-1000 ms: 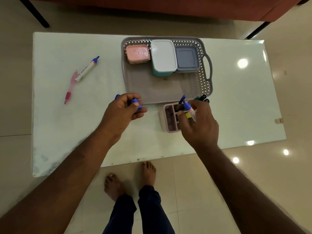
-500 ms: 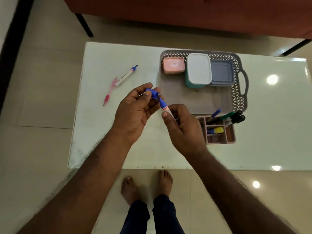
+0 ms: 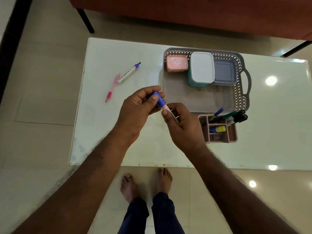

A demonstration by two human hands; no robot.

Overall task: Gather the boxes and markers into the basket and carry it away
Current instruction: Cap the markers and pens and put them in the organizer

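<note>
Blue cap (image 3: 158,99) pinched by left fingers (image 3: 154,97); right fingers (image 3: 164,112) grip marker (image 3: 166,108).

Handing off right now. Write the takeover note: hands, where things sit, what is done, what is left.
Left hand pinches the blue cap; right hand grips the marker barrel, cap on the tip.
Basket holds the pink box, teal box and grey box.
Organizer with markers stands on the table, touching the basket's near edge.
Loose marker and pink pen lie far left.
Left: collect markers, load basket, carry away.
</note>
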